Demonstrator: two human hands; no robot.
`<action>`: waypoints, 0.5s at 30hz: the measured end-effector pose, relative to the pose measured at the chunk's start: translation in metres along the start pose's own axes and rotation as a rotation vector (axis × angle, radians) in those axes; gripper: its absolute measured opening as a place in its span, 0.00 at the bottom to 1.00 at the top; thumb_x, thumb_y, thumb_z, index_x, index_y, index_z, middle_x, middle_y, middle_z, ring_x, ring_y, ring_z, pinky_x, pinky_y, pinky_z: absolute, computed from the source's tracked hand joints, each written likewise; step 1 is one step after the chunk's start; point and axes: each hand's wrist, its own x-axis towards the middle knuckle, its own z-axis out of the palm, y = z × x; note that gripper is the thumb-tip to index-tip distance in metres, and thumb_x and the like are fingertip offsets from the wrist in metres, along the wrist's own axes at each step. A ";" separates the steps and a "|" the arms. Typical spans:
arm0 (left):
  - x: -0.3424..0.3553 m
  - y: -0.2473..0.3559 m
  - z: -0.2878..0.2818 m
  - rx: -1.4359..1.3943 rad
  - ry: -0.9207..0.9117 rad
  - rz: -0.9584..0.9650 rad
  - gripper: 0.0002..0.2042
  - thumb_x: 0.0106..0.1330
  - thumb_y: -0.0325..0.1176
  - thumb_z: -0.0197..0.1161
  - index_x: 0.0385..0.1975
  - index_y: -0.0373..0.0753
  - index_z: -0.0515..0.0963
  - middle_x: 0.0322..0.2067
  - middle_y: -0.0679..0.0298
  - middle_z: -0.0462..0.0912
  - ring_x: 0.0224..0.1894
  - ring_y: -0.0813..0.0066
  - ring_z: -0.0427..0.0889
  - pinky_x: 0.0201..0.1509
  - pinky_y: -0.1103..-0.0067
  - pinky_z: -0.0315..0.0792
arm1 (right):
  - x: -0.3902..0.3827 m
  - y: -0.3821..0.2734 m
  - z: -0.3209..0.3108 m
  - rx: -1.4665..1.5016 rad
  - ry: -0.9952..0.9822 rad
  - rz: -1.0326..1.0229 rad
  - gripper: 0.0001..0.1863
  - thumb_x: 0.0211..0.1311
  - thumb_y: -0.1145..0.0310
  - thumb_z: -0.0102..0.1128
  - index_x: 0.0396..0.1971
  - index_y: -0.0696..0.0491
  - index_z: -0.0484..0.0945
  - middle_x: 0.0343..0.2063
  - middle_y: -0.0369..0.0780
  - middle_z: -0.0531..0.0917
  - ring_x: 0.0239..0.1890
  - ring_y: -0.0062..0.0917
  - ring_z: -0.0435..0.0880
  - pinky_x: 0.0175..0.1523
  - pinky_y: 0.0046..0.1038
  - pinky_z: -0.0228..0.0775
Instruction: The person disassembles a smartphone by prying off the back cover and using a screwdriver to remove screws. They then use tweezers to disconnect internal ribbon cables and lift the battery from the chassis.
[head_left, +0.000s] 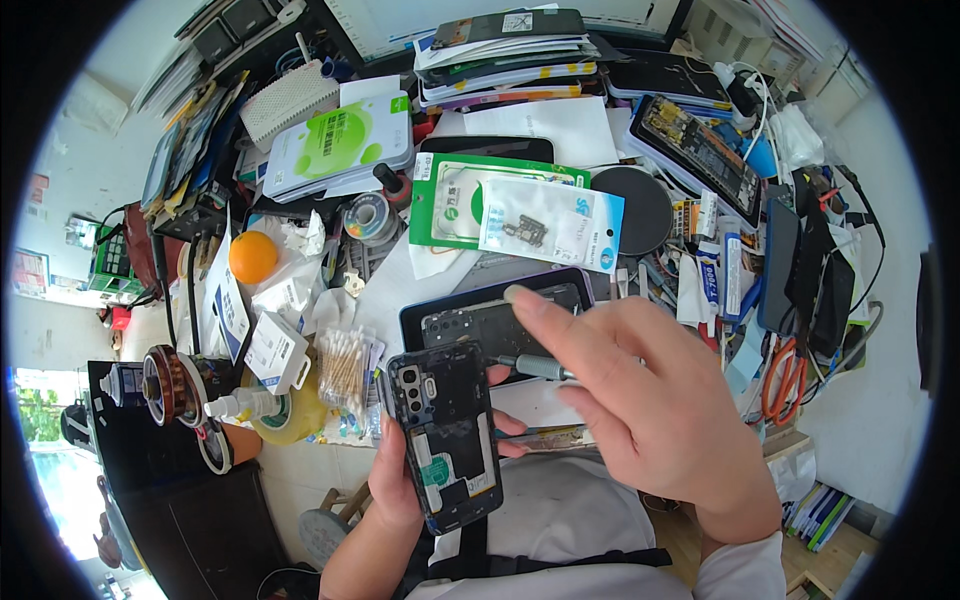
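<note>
In my left hand [396, 475] is a black phone [452, 400] with its back cover off. It is tilted upright, with its camera lenses at the top and the inside showing below. The fingers wrap round its right edge and the thumb lies along the left. My right hand [665, 400] is raised just right of the phone, index finger stretched out above the mat. A grey-handled screwdriver [543, 367] lies across this hand's grip, its shaft pointing left to the phone; the fingers closed round it are partly hidden. Behind the phone lies a black phone part [500, 315] on a dark tray [410, 325].
A clear packet with a small part [550, 228] lies on a green package [428, 205]. To the left are an orange [253, 258], a solder spool [370, 218] and a bag of cotton swabs [345, 365]. Orange-handled scissors [785, 380] and an opened device [698, 155] are at right.
</note>
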 end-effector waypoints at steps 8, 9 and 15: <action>-0.002 0.001 -0.003 0.010 -0.010 -0.038 0.44 0.74 0.67 0.42 0.76 0.33 0.51 0.71 0.41 0.62 0.58 0.48 0.79 0.57 0.54 0.80 | 0.001 0.000 0.000 0.022 0.037 -0.008 0.29 0.53 0.73 0.72 0.59 0.56 0.81 0.21 0.38 0.75 0.21 0.31 0.73 0.26 0.32 0.62; -0.001 0.000 -0.003 0.013 0.000 -0.034 0.44 0.74 0.67 0.42 0.76 0.34 0.51 0.71 0.41 0.62 0.58 0.48 0.79 0.57 0.54 0.80 | 0.000 0.000 0.001 0.025 0.022 -0.004 0.29 0.52 0.73 0.72 0.59 0.57 0.81 0.21 0.37 0.74 0.21 0.31 0.72 0.26 0.32 0.63; -0.002 -0.001 -0.001 -0.023 0.000 -0.060 0.44 0.74 0.67 0.42 0.76 0.34 0.51 0.71 0.41 0.62 0.57 0.48 0.80 0.57 0.54 0.80 | 0.000 0.003 0.007 0.030 0.071 -0.013 0.26 0.52 0.75 0.69 0.55 0.56 0.82 0.23 0.37 0.73 0.23 0.30 0.73 0.26 0.32 0.64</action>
